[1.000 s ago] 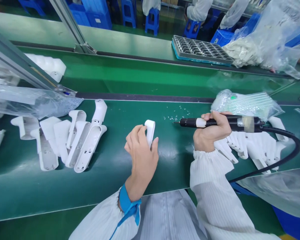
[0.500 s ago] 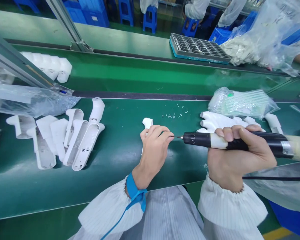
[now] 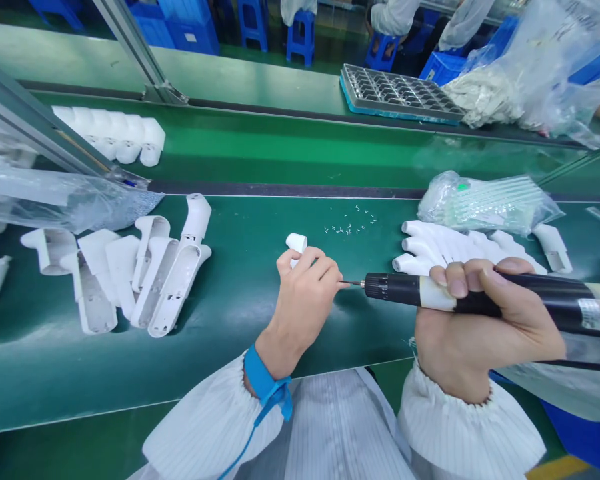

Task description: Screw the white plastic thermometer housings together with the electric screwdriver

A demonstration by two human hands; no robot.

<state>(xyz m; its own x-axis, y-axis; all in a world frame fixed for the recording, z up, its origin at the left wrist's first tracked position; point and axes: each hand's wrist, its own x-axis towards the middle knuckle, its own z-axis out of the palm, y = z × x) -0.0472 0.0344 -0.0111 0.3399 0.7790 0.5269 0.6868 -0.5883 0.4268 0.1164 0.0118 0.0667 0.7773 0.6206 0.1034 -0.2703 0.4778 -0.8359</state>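
**Left grip:** our left hand closes narrowly on a small white plastic part, whose end shows above the fingers.
**Right grip:** our right hand wraps firmly around a black electric screwdriver.
**Bit:** its thin steel bit points at the left fingers, just beside them; we cannot tell if it touches.
**Risk:** a slipping bit could jab those fingers, and a loose pinch could drop the small part.
**Edge:** the green belt ends just below our wrists, so a dropped part could roll off there.
**Room:** bare belt lies on both sides of the left hand.
**Clutter:** a moving hand could scatter the tiny loose screws ahead, or knock the white plastic shells on the left.
**Far:** a metal tray sits beyond.
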